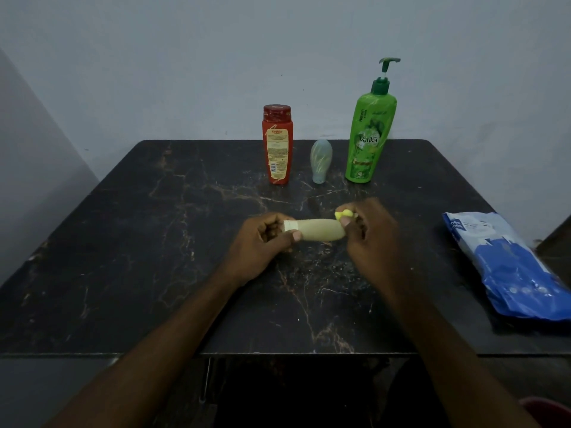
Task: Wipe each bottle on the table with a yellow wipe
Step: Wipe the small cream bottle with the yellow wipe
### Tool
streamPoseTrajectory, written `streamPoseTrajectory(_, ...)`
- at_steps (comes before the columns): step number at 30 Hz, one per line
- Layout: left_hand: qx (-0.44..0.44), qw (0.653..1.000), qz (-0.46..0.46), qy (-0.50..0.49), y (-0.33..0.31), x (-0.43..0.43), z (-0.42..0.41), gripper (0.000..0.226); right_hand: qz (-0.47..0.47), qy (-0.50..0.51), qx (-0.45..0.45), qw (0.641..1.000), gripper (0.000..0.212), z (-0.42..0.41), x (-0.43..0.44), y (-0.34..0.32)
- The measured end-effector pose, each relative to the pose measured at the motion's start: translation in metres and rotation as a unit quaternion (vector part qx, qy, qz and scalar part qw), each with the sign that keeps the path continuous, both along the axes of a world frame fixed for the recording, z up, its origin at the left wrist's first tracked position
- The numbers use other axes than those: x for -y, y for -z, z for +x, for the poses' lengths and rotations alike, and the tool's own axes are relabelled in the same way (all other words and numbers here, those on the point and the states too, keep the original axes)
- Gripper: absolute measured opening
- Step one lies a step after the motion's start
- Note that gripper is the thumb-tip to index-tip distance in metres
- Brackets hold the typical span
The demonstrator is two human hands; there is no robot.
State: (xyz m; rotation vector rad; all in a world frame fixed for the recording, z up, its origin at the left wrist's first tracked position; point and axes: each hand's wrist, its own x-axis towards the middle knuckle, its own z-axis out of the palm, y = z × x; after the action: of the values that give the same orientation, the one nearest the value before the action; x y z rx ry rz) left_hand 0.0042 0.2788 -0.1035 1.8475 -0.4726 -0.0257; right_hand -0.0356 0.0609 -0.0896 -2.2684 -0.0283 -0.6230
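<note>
Dark, possibly marble-top table w/ pale grey-blue wall behind, dim light.

Red bottle, green bottle, yellow wipe, veined black table.

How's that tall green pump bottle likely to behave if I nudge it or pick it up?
The green pump bottle looks tall on a narrow base, so a push near the top would probably tip it. Its glossy plastic may be a bit slippery. It stands upright, so rolling seems unlikely.
</note>
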Motion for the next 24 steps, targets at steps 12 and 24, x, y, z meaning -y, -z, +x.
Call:
streamPoseTrajectory(12, 0.059, 0.997, 0.007, -0.056, -0.005, 0.006, -0.004, 0.032, 0.02, -0.058, -0.002, 0.998, 0.018, -0.003, -0.026, 0.012)
streamPoseTrajectory(24, 0.081, 0.996, 0.041, -0.026, 0.001, 0.011, -0.006, 0.041, 0.257, -0.091, -0.062, 0.96, 0.012, 0.001, -0.032, 0.024)
